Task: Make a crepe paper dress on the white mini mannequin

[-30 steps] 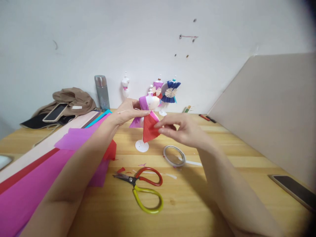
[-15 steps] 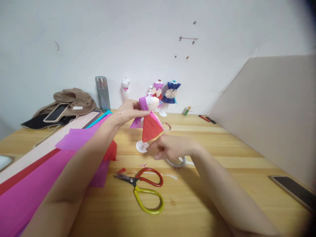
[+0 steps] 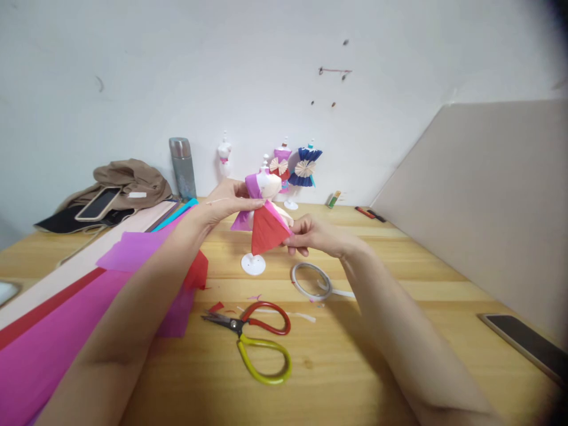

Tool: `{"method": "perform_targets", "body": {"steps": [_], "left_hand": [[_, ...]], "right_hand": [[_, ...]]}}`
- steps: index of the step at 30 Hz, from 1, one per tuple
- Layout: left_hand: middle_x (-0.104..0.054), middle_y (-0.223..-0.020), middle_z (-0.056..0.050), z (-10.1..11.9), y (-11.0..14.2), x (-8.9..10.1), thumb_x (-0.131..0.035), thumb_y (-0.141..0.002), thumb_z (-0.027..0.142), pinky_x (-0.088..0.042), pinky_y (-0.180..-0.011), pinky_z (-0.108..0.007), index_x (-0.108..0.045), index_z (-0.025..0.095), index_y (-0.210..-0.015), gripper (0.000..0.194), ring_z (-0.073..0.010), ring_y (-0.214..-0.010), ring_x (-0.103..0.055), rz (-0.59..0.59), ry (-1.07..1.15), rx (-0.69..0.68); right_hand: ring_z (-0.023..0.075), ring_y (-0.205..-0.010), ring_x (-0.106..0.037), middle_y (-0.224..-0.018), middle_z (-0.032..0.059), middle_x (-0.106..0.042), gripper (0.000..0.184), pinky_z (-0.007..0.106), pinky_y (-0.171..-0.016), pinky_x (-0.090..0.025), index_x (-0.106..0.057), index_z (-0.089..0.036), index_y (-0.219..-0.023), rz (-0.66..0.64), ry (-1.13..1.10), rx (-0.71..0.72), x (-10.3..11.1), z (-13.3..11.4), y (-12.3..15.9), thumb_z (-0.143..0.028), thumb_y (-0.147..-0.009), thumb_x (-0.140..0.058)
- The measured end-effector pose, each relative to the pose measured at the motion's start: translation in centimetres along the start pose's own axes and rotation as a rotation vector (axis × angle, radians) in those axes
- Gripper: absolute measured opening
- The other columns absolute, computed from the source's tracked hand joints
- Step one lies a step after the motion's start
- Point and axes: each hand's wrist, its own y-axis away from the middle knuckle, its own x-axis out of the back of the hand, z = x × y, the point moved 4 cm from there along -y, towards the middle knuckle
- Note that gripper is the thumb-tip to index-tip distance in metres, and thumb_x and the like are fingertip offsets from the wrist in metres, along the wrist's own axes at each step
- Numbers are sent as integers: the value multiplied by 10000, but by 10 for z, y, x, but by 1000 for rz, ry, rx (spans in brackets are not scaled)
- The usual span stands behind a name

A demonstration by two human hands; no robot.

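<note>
Take the little dress form as the clock's middle. The left hand, at nine o'clock, grips its waist. The right hand, at four, pinches the red paper skirt by its low corner. The tape roll lies at five, the scissors at six. It seems best to pinch softly, because thin paper could rip.

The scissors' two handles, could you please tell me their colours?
The farther handle is red, the nearer handle yellow; the head view shows them best.
</note>
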Motion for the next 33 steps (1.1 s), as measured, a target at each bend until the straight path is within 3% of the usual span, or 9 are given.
{"method": "perform_targets", "body": {"steps": [4, 10, 12, 16, 21, 28, 33], "left_hand": [[-796, -927, -1, -2, -1, 1, -858, -642, 448, -511, -936, -464, -773, 256, -883, 321, -319, -1055, -653, -6, -5, 5], [-793, -930, -7, -4, -1, 3, -840, -691, 421, -514, -906, -446, -782, 235, -908, 292, -294, -998, -671, -34, -21, -21], [-793, -943, -4, -2, -1, 2, -838, -687, 425, -516, -903, -430, -782, 234, -912, 301, -283, -986, -672, -43, -29, -20], [-789, -935, -19, 1, 0, -1, -836, -662, 410, -537, -872, -408, -776, 241, -911, 307, -280, -989, -679, -16, -43, -18], [-787, -933, -40, 3, 0, -4, -813, -663, 385, -559, -815, -407, -782, 248, -913, 286, -303, -977, -690, 2, -64, -37], [-766, -783, -53, 13, 7, -5, -807, -647, 295, -550, -677, -382, -764, 243, -813, 179, -297, -859, -684, 175, -83, -26], [-770, -844, -74, 10, 6, -7, -812, -669, 308, -515, -665, -355, -774, 219, -836, 193, -276, -837, -671, 57, -17, -13]], "right_hand": [[78, -459, -492, -575, -4, -669, 279, 216, -473, -398, -726, -155, -733, -27, 17, 8, 2, 0, 4, -426, -694, -776], [84, -426, -522, -569, 8, -678, 253, 208, -461, -431, -722, -161, -677, -300, 243, -76, -9, 0, 13, -388, -785, -700], [87, -419, -518, -554, 9, -666, 275, 211, -456, -432, -689, -168, -626, -314, 275, -91, -10, -2, 16, -383, -798, -682], [100, -428, -517, -526, 6, -631, 291, 227, -466, -427, -643, -180, -597, -196, 272, -54, -5, -9, 21, -377, -811, -656], [109, -460, -487, -523, -7, -579, 260, 242, -469, -366, -646, -184, -613, -158, 389, 8, -10, -27, 35, -372, -791, -662], [113, -540, -466, -596, -5, -592, 184, 261, -526, -324, -663, -182, -690, -80, 585, 127, -23, -53, 49, -323, -806, -634], [123, -554, -450, -599, -4, -564, 257, 273, -529, -331, -616, -195, -665, 222, 424, 195, -14, -52, 45, -386, -836, -595]]}}
